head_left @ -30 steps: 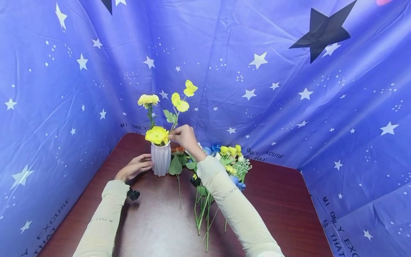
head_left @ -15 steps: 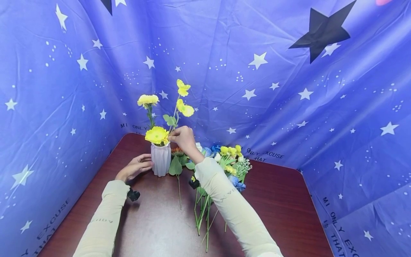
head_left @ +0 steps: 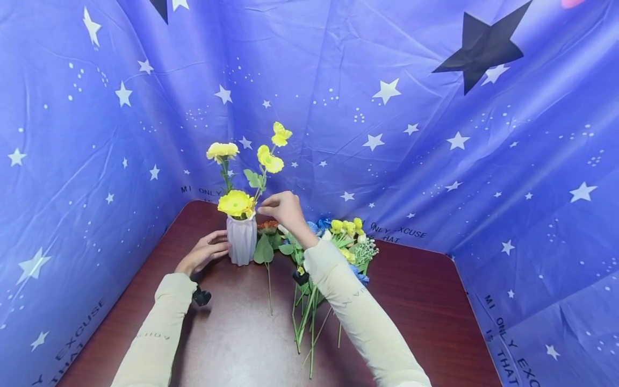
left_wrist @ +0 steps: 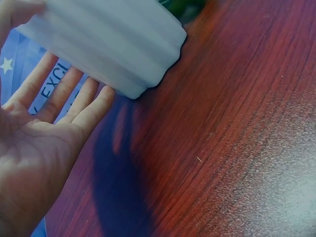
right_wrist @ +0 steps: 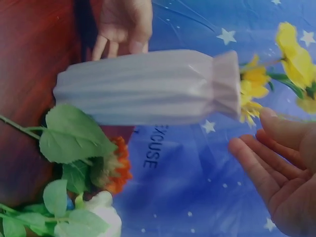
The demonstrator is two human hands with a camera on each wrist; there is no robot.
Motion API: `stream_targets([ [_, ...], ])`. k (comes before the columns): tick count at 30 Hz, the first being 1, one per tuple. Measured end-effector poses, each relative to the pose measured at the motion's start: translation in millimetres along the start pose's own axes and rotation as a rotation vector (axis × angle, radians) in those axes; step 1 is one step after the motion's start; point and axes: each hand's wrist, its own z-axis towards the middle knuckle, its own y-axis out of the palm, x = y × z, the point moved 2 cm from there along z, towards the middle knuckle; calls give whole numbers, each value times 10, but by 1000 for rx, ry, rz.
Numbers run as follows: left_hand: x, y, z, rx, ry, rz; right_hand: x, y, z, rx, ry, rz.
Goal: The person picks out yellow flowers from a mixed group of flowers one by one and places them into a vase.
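Observation:
A pale ribbed vase (head_left: 242,240) stands upright on the table, holding several yellow flowers: a carnation-like bloom (head_left: 223,151), a wide open bloom (head_left: 235,203) at the rim and a taller branched stem with yellow blossoms (head_left: 271,159). My left hand (head_left: 205,251) rests its fairly straight fingertips against the vase's left side; in the left wrist view the hand (left_wrist: 44,133) has its fingers spread along the vase wall (left_wrist: 113,44). Just right of the rim is my right hand (head_left: 285,210). In the right wrist view that hand (right_wrist: 281,168) has thumb and fingers apart, nothing between them.
An orange flower (head_left: 267,227) with a large green leaf (head_left: 264,250) lies right of the vase. Beyond it is a pile of blue, white and yellow flowers (head_left: 349,242), stems toward the front, partly under the right sleeve (head_left: 358,306). A starry blue cloth (head_left: 338,107) surrounds the table (head_left: 232,333).
The branched yellow stem swung right, then back left. My right fingers have come off it and moved slightly right. The left hand stays at the vase.

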Motion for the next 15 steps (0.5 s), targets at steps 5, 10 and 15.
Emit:
stream_targets([
  [5, -5, 9, -17, 11, 23, 12, 105, -237, -63, 18, 19, 38],
  [10, -12, 25, -24, 19, 51, 19, 228, -501, -152, 46, 27, 89],
  [15, 5, 48, -29, 26, 64, 32, 335, -747, -273, 71, 72, 160],
])
